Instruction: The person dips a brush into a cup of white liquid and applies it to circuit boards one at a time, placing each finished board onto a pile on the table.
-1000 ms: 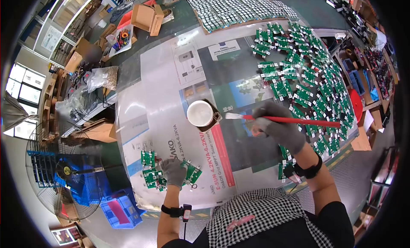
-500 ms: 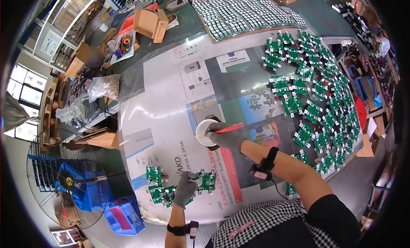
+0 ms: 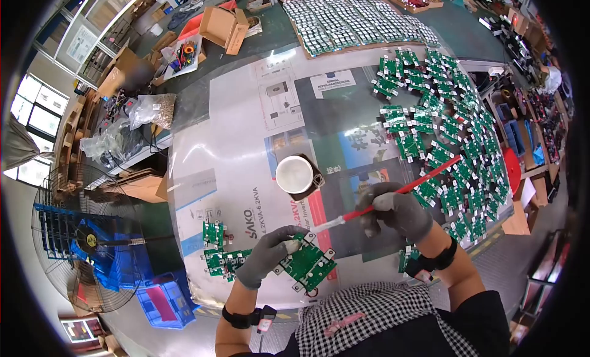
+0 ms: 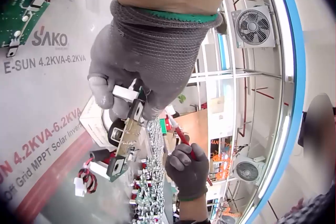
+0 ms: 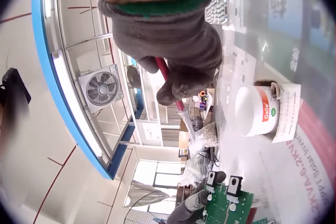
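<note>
green circuit board (image 3: 310,268) is pinched at its upper left corner by the left hand (image 3: 263,255), held over the near part of the table (image 3: 230,129). the right hand (image 3: 402,217) grips a red brush (image 3: 430,174) by the handle; its pale tip is near the board's upper edge, contact unclear.

handling, as judged: board light and stiff but fragile, with tall metal-tabbed parts that could bend or snag. best taken by bare edges or corners, clear of parts and of the red and black wires (image 4: 90,179). brush light, handle firm and perhaps slick in a glove, bristles soft; best gripped along the handle.

around: white tub (image 5: 256,113) sits in a small open carton (image 5: 287,113), beyond the board; a low brush swing could knock it. a small group of boards (image 3: 213,233) lies just beside the left hand, crowding that side. many more boards (image 3: 452,129) cover the right side, under the brush's rear end.
</note>
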A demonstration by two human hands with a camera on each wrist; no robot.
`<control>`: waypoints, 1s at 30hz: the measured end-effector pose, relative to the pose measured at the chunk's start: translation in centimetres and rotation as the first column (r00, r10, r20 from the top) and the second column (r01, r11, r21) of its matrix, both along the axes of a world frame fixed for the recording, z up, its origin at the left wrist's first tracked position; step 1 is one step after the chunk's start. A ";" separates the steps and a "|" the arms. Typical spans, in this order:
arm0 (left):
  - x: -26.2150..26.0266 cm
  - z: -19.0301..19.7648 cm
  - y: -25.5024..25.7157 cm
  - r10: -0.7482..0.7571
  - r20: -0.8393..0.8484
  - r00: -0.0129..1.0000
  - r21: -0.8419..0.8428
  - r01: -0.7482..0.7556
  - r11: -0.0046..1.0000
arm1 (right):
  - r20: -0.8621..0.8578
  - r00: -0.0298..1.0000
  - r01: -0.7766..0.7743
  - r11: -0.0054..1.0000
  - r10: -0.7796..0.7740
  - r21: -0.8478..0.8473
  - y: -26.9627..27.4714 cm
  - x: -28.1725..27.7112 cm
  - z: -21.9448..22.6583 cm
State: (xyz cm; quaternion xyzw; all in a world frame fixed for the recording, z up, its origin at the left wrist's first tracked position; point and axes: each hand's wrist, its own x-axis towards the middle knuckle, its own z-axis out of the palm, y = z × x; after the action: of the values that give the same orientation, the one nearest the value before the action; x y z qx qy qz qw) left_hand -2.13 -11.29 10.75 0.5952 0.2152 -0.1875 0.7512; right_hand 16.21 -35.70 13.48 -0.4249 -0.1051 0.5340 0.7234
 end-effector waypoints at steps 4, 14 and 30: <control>0.9 2.3 -1.8 -0.172 0.009 0.985 0.009 0.172 0.985 | 0.080 0.997 0.009 0.979 0.007 -0.202 -3.0 -2.0 2.7; 0.6 5.9 -4.9 -0.386 -0.014 0.922 0.118 0.385 0.916 | 0.697 0.714 -0.045 0.998 0.066 -0.048 -6.4 -4.7 5.1; -0.6 5.9 -4.9 -0.328 -0.046 0.943 0.185 0.331 0.925 | 0.671 0.737 -0.070 0.997 0.074 -0.034 -9.3 -7.4 6.3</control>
State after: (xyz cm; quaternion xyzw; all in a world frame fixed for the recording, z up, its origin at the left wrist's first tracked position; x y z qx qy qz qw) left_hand -2.76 -16.16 16.61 0.6905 0.1344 -0.2938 0.6472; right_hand 8.76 -45.00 19.81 -0.5868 -0.3732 0.3730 0.6143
